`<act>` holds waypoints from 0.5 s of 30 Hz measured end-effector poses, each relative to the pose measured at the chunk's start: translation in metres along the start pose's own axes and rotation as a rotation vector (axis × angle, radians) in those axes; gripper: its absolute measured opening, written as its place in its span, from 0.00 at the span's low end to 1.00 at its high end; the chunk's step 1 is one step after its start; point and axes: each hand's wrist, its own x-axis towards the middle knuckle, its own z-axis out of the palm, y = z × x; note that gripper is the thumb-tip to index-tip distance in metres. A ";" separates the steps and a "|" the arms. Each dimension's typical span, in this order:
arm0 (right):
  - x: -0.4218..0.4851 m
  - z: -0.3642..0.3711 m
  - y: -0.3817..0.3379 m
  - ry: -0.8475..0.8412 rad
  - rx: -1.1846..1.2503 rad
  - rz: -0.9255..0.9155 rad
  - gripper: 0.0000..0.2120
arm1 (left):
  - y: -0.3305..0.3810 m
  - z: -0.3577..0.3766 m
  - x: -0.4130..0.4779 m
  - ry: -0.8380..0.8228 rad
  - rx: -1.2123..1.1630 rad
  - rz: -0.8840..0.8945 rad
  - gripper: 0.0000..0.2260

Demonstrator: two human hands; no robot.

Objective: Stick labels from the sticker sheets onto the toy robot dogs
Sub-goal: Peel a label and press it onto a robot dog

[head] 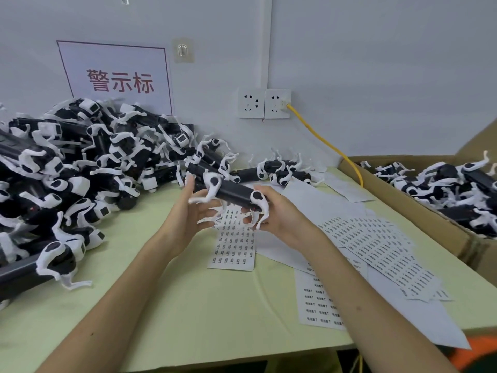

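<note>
Toy robot dog (234, 193) held in the air between both hands, with its long axis running across from the left hand to the right and the left end a bit farther from the person. Right hand (279, 214) grips the near-right end: fingers curled under the black body, thumb over the top, white legs poking out past the fingers. Left hand (188, 211) is spread, palm toward the dog's other end. A white leg crosses in front of it, too blurred to tell if it touches. No label visible on any fingertip. Sticker sheet (232, 246) lies flat on the table (188, 305) directly under both hands, closer to the left one, so that hand likely drops to peel. Pile of dogs (67, 162) sits left of the left hand, cardboard box (403, 200) right of the right hand.
</note>
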 end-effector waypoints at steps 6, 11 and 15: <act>0.001 -0.003 0.000 0.085 0.219 -0.032 0.11 | 0.000 0.000 0.001 0.018 -0.014 -0.069 0.26; 0.004 0.002 0.005 0.018 0.178 -0.098 0.12 | 0.000 0.004 -0.002 -0.027 0.040 0.020 0.28; 0.001 0.011 0.013 -0.056 -0.024 -0.109 0.14 | -0.003 0.007 -0.004 -0.060 0.019 0.024 0.30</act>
